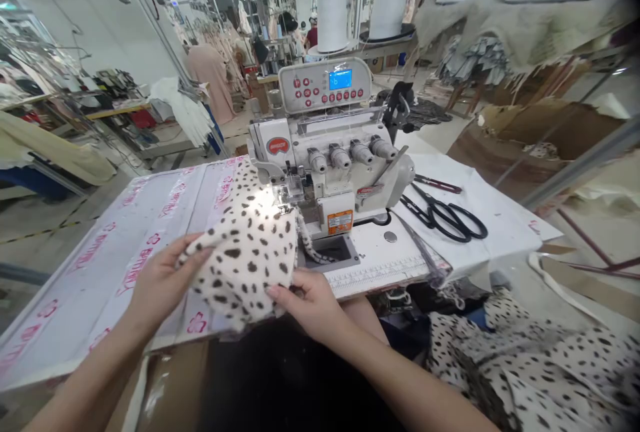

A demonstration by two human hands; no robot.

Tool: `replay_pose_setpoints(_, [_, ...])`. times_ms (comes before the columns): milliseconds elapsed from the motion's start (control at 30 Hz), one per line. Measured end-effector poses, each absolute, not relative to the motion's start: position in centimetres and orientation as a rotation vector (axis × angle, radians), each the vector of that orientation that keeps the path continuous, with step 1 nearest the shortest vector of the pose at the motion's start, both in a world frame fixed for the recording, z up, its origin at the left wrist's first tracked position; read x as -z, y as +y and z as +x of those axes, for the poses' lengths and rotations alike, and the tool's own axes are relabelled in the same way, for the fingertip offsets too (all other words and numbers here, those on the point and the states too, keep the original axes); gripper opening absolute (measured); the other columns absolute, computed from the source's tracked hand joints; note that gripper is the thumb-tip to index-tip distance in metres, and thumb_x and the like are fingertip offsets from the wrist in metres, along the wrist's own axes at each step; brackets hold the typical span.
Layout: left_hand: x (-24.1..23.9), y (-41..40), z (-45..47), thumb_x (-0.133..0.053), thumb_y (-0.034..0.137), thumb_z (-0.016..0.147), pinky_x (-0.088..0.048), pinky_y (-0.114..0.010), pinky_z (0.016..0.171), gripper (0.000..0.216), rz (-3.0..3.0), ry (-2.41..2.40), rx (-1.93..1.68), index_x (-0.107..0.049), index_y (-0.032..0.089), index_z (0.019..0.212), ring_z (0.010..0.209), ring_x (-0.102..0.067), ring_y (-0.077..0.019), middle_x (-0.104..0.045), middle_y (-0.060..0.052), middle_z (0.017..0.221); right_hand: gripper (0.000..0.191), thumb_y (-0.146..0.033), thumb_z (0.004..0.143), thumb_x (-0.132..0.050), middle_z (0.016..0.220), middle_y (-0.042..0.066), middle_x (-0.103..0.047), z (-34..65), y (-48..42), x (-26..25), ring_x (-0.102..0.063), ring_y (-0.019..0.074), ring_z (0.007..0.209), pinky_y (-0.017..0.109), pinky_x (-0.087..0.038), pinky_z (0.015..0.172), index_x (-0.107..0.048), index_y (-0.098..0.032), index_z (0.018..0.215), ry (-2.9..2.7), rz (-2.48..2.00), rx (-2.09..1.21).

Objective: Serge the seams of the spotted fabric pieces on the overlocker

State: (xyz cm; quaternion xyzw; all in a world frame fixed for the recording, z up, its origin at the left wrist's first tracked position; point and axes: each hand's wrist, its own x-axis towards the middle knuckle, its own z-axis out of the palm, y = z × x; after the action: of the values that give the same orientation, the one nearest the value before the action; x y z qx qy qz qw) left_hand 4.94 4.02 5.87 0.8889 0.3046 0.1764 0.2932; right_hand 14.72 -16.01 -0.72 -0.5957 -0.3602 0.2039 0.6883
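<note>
Nearest, the left hand point(163, 282), fingers clamped on the left edge of a cream fabric panel point(245, 245) with dark spots; just beside it, the right hand point(310, 305), fingers pinched together on the panel's near edge. Panel lying partly lifted above the tabletop point(380, 272), its far part touching the presser foot point(285, 189) of an overlock sewing machine point(325, 145). Near right, a heap of matching spotted fabric point(540, 365). Farther right, black-handled scissors point(445, 215) just beside a dark-handled tool point(437, 184). Far beyond the machine, tall white cylinders point(360, 9). Main risks: fingertips straying toward the needle area through feeding too close, and a puckered or wandering edge from uneven pull between the hands. By count: two hands, one panel in hand, one heap, one machine, one pair of scissors, one dark-handled tool, two cylinders.
</note>
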Motion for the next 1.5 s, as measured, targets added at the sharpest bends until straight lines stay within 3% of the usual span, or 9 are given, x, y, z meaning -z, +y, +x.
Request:
replay_pose_setpoints(67, [-7.2,3.9,4.9,-0.052,0.046,0.081,-0.046,-0.045,0.085,0.034,2.573,0.724,-0.763,-0.055,0.026,0.108,0.094,-0.056,-0.0261,-0.059,-0.004,0.100,0.023,-0.035,0.078,-0.058,0.067,0.002,-0.059,14.4,-15.8,0.4,-0.052,0.0156,0.065,0.026,-0.043,0.063,-0.061,-0.015,0.066,-0.787,-1.307,-0.435])
replay_pose_setpoints(167, [-8.1,1.8,5.9,-0.054,0.025,0.082,-0.042,-0.044,0.090,0.027,2.836,0.169,-1.152,-0.054,0.026,0.109,0.102,-0.051,-0.0246,-0.055,-0.006,0.103,0.025,-0.035,0.079,-0.056,0.064,0.001,-0.054,13.9,-15.7,-0.1,-0.048,0.0139,0.062,0.024,-0.040,0.059,-0.057,-0.015,0.063,-0.747,-1.253,-0.477])
replay_pose_setpoints(300, [-7.5,-1.2,8.0,-0.048,0.012,0.084,-0.044,-0.039,0.088,0.038,2.857,-0.395,-0.789,-0.050,0.026,0.119,0.105,-0.049,-0.0218,-0.054,-0.008,0.114,0.031,-0.035,0.079,-0.055,0.058,-0.002,-0.044,13.9,-16.0,-0.2,-0.040,0.0110,0.057,0.023,-0.035,0.055,-0.047,-0.016,0.056,-0.749,-1.272,-0.488])
replay_pose_setpoints(500, [-7.5,-0.5,10.1,-0.043,0.019,0.087,-0.045,-0.037,0.083,0.039,2.947,-0.401,-0.530,-0.049,0.025,0.125,0.100,-0.046,-0.0217,-0.050,-0.010,0.117,0.039,-0.040,0.078,-0.056,0.055,-0.003,-0.038,15.4,-16.0,-0.1,-0.035,0.0098,0.055,0.022,-0.031,0.051,-0.039,-0.017,0.052,-0.747,-1.353,-0.436])
replay_pose_setpoints(700, [-8.4,0.3,10.9,-0.042,0.022,0.088,-0.042,-0.039,0.087,0.042,3.006,-0.382,-0.392,-0.044,0.029,0.129,0.106,-0.042,-0.0237,-0.047,-0.009,0.119,0.035,-0.039,0.079,-0.056,0.057,-0.002,-0.044,17.1,-15.2,-0.7,-0.040,0.0112,0.056,0.023,-0.034,0.054,-0.048,-0.017,0.053,-0.802,-1.375,-0.360])
replay_pose_setpoints(800, [-8.3,0.2,11.3,-0.040,0.021,0.088,-0.040,-0.041,0.088,0.040,3.031,-0.394,-0.408,-0.046,0.024,0.128,0.103,-0.041,-0.0240,-0.047,-0.011,0.118,0.026,-0.036,0.077,-0.058,0.063,-0.001,-0.049,17.1,-14.9,-0.5,-0.044,0.0128,0.062,0.023,-0.036,0.058,-0.056,-0.016,0.061,-0.863,-1.352,-0.389])
replay_pose_setpoints(967, [-8.0,-0.4,11.3,-0.042,0.020,0.087,-0.041,-0.040,0.086,0.038,3.028,-0.399,-0.493,-0.049,0.023,0.124,0.101,-0.042,-0.0238,-0.049,-0.011,0.113,0.026,-0.034,0.077,-0.059,0.059,-0.001,-0.049,15.6,-14.9,0.3,-0.043,0.0122,0.057,0.023,-0.036,0.054,-0.053,-0.016,0.059,-0.869,-1.302,-0.633])
replay_pose_setpoints(1133, [-8.1,-0.8,10.9,-0.041,0.014,0.087,-0.042,-0.034,0.083,0.038,2.919,-0.443,-0.529,-0.050,0.022,0.122,0.098,-0.045,-0.0206,-0.050,-0.010,0.111,0.027,-0.031,0.079,-0.056,0.059,-0.002,-0.047,15.6,-15.8,-0.2,-0.042,0.0114,0.058,0.023,-0.035,0.056,-0.050,-0.016,0.058,-0.867,-1.307,-0.541])
replay_pose_setpoints(1500, [-8.3,-1.1,10.9,-0.038,0.018,0.090,-0.042,-0.036,0.085,0.039,2.980,-0.363,-0.426,-0.046,0.023,0.127,0.103,-0.041,-0.0219,-0.047,-0.010,0.116,0.027,-0.035,0.081,-0.054,0.059,-0.002,-0.048,18.4,-15.6,-0.8,-0.043,0.0113,0.058,0.022,-0.035,0.057,-0.058,-0.014,0.064,-0.937,-1.380,-0.430])
